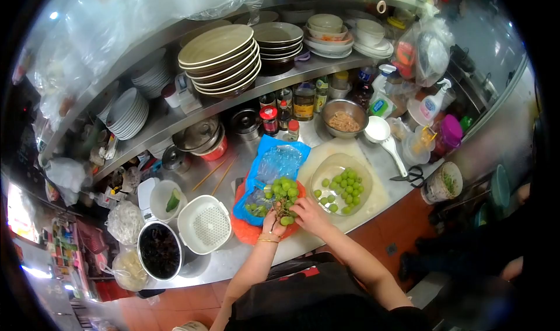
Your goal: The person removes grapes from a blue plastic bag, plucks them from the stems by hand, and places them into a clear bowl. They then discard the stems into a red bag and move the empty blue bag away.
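A bunch of green grapes (284, 188) is held above an orange-red plastic bag (249, 233) and a blue plastic bag (300, 150). My left hand (273, 225) is closed around the lower, stemmy end of the bunch. My right hand (310, 215) has its fingers closed at the bunch's right side, on a grape or stem that I cannot see clearly. Right of my hands, a clear bowl (365, 178) with loose green grapes stands on a pale cutting board (382, 197).
A white perforated basket (205, 225) and a pot of dark contents (158, 251) stand at left. Chopsticks (220, 177) lie behind. A metal bowl (345, 118), white ladle (394, 150) and scissors (410, 177) are at right. Stacked plates (220, 60) fill the shelf above.
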